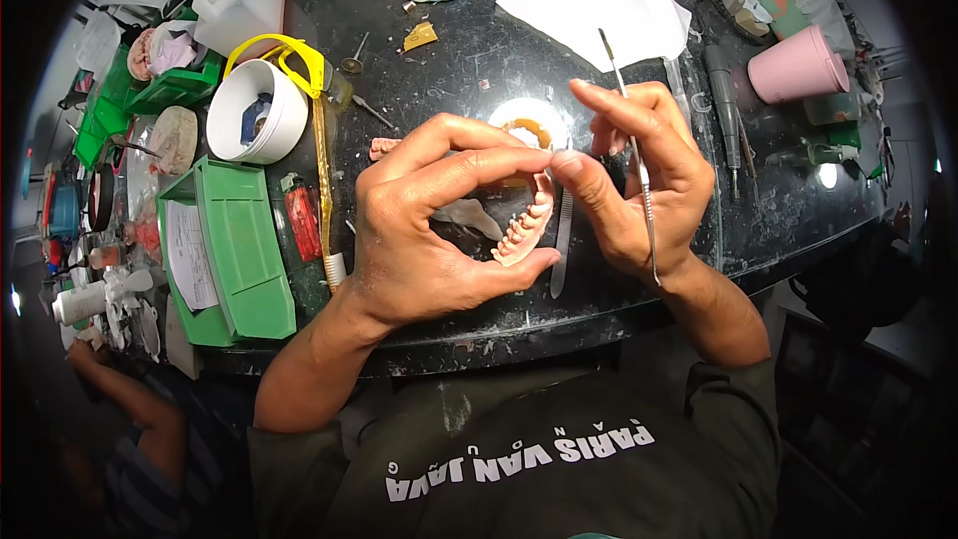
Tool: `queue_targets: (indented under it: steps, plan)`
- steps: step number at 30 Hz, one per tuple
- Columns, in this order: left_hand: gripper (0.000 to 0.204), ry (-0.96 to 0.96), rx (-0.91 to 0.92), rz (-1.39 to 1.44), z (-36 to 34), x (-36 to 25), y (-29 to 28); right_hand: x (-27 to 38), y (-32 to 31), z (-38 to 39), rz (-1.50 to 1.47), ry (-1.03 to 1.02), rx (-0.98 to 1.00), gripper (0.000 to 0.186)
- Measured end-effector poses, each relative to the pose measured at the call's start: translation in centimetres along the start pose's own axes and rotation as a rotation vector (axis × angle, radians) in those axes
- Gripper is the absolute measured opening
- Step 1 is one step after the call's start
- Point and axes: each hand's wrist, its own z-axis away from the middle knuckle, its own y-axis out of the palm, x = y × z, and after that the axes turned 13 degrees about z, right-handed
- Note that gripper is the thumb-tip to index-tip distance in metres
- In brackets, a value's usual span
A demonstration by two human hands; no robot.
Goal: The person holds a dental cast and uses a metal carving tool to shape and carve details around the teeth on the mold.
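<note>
A curved pink dental arch with a row of teeth (529, 228) is held up between the index finger and thumb of my left hand (424, 220). My right hand (654, 175) is closed on a thin double-ended metal dental carver (648, 205), which stands nearly upright. My right thumb tip meets the arch's upper end beside my left index fingertip; whether it presses the arch cannot be made out. Behind my left hand, another pink toothed piece (382, 147) shows in part. A grey flat piece (469, 217) lies beneath the hand.
A metal spatula (562, 250) lies between my hands. At the left stand a green bin (239, 250), a red lighter (300, 215) and a white tub (284, 105). White paper (599, 5), a handpiece (720, 105) and a pink cup (798, 67) are farther right. Another person's arm (140, 404) shows lower left.
</note>
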Motion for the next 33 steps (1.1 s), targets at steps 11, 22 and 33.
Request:
queue_targets:
  steps: [11, 22, 33]
  plan:
    - [0.066, -0.175, -0.078, 0.083, -0.1, -1.0, -0.1, -0.1, 0.4, 0.7, -0.143, -0.308, -0.035, 0.048]
    - [0.06, -0.226, -0.12, 0.034, 0.0, -1.0, -0.2, 1.3, -0.3, 0.3, 0.123, -0.547, 0.098, 0.059]
    - [0.065, -0.105, -0.169, -0.011, 0.1, -0.9, 0.1, 1.4, -0.2, 0.8, 0.087, -0.389, 0.124, 0.069]
